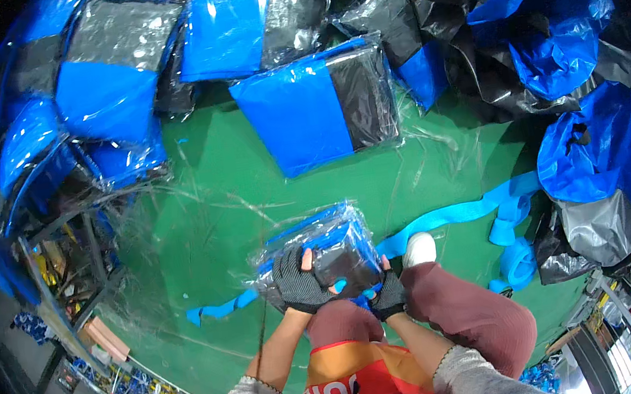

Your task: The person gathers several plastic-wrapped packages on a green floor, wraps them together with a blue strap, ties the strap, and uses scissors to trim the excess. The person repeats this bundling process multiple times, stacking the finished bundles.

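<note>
Against my knee I hold a folded blue and black packet (328, 235) in shiny clear plastic wrap. My left hand (302, 281), in a dark fingerless glove, is closed over its left side, thumb on top. At the packet's lower right corner, my gloved right hand (388, 294) grips the edge. Parts of the fingers of both hands are hidden. A light blue strip (444, 219) lies on the green surface (209, 163) to the right of the packet. Another piece of light blue strip (223, 308) shows at its left.
A larger blue and black wrapped packet (298, 116) lies ahead of me. Several similar packets (111, 100) are piled at the far left. Big blue and grey plastic sacks (601, 146) stand at the right, beside a light blue roll (518, 260). My white shoe (420, 250) rests near the strip.
</note>
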Motion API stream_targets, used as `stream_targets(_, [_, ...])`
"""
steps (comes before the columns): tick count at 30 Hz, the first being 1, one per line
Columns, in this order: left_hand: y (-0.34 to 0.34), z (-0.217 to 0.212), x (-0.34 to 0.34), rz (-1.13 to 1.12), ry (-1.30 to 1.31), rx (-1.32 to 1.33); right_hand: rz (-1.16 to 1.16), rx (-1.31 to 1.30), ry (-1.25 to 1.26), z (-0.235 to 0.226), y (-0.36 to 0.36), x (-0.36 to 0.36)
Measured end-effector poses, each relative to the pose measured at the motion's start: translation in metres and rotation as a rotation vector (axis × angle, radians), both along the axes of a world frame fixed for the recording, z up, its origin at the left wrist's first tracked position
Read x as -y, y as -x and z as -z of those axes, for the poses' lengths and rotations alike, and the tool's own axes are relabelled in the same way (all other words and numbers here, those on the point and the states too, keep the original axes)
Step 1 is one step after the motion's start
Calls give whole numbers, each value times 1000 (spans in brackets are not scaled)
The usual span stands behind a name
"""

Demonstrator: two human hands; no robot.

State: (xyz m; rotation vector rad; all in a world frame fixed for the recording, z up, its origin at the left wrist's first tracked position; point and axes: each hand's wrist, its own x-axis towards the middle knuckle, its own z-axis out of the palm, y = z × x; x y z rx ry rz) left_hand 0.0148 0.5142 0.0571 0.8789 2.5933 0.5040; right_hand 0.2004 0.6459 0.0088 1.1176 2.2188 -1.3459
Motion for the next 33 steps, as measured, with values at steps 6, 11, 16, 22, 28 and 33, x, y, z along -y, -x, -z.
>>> stream_targets(6, [3,33,11,-19,70,136,-202,144,115,13,6,-17])
stream_targets(11, [72,-1,-20,-152,98,375,-883,202,367,49,87,-146])
stream_targets(16, [254,38,-129,219,-60,-451,171,306,-424,133,224,-299])
stream_targets(22, [308,87,-208,378,262,299,1001,-400,859,140,282,-312])
stream_targets(28, [165,-23,-111,613,-44,-17,821,-644,552,42,286,-258])
stream_targets(33, [119,-27,-12,559,-335,-103,186,-557,-146,-51,263,-211])
